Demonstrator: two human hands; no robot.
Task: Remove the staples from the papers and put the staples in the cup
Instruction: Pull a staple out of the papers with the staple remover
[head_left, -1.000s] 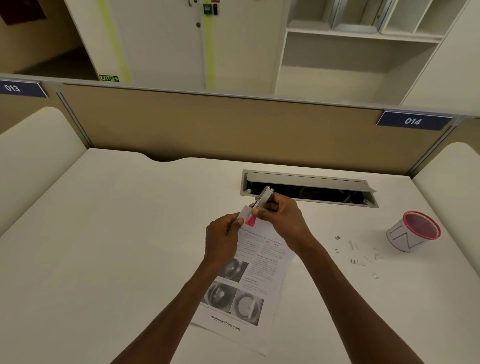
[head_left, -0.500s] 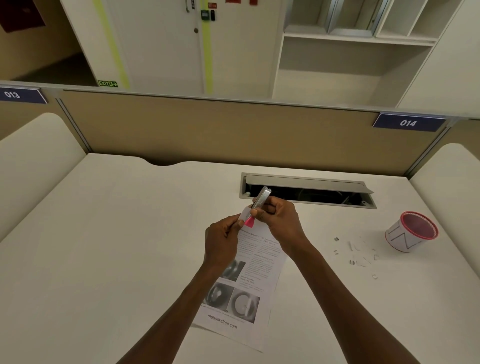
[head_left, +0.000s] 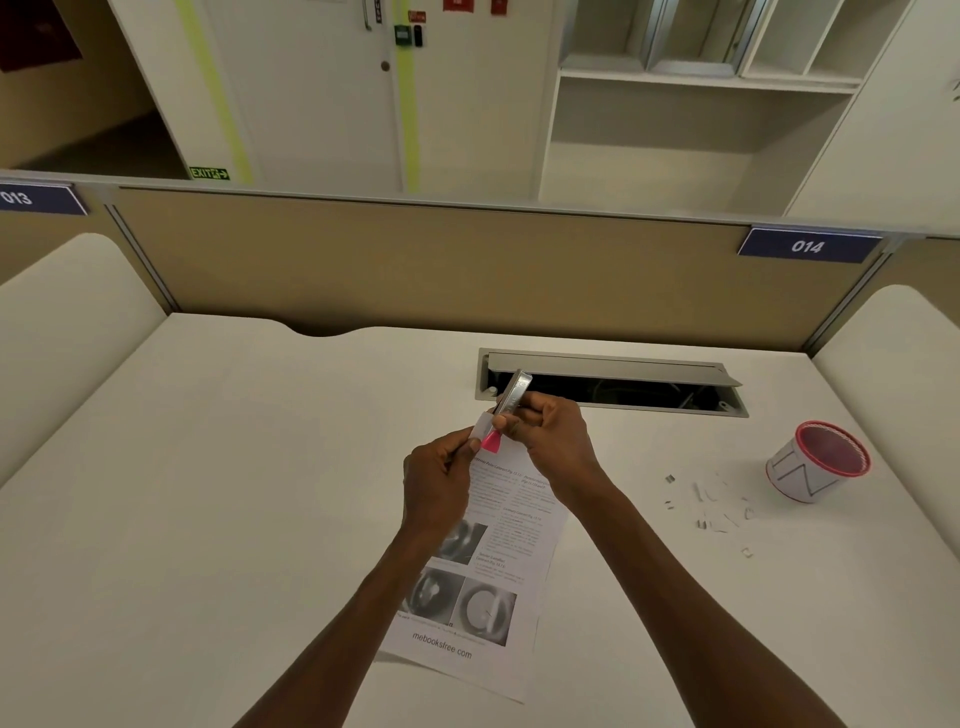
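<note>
Printed papers (head_left: 498, 566) with photos and text lie on the white desk in front of me, their top left corner lifted. My left hand (head_left: 439, 483) pinches that raised corner. My right hand (head_left: 550, 439) grips a metal staple remover (head_left: 511, 397) with a pink tip, pressed against the same corner. The staple itself is hidden by my fingers. A white cup (head_left: 815, 462) with a red rim stands at the right of the desk. Several loose staples (head_left: 711, 512) lie scattered on the desk left of the cup.
An open cable hatch (head_left: 613, 382) with a dark gap sits just behind my hands. A tan partition (head_left: 415, 260) closes off the back of the desk (head_left: 208, 493). Cushioned side panels (head_left: 67, 322) flank the desk left and right.
The view has tilted slightly, showing more of the wall above. Both hands stay at the paper's corner, shifted a little toward the hatch.
</note>
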